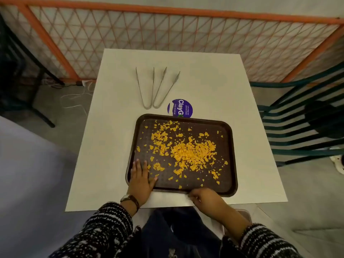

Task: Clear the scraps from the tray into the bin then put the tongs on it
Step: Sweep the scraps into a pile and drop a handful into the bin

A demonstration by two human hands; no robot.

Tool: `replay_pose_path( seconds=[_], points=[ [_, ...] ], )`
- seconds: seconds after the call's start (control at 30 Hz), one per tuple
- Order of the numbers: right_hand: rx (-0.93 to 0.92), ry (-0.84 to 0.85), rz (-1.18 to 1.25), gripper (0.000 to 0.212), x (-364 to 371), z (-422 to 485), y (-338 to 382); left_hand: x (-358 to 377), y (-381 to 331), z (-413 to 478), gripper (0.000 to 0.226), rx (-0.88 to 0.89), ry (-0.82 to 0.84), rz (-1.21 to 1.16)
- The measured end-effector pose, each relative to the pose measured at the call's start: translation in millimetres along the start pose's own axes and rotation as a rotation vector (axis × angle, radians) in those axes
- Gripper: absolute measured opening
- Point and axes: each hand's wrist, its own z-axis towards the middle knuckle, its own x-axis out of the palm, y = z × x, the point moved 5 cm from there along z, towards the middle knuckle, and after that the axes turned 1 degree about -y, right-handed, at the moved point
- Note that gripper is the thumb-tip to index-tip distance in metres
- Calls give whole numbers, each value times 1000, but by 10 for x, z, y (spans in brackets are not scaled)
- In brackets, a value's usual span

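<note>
Left hand (pixel 140 178) flat, fingers spread on tray (pixel 230 138), right hand (pixel 202 197) pinching near rim; scraps (pixel 191 151) at 1 o'clock.

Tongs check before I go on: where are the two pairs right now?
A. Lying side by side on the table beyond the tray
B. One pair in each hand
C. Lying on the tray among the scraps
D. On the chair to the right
A: both tongs lie on the white table past the far rim of the tray, which holds only the orange scraps.
</note>
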Motion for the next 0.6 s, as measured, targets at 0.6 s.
replay_pose_path(
  seconds=[0.6],
  points=[
    [249,-444,197,59,-469,237,-811,56,-873,-92,85,201,119,-277]
  ],
)
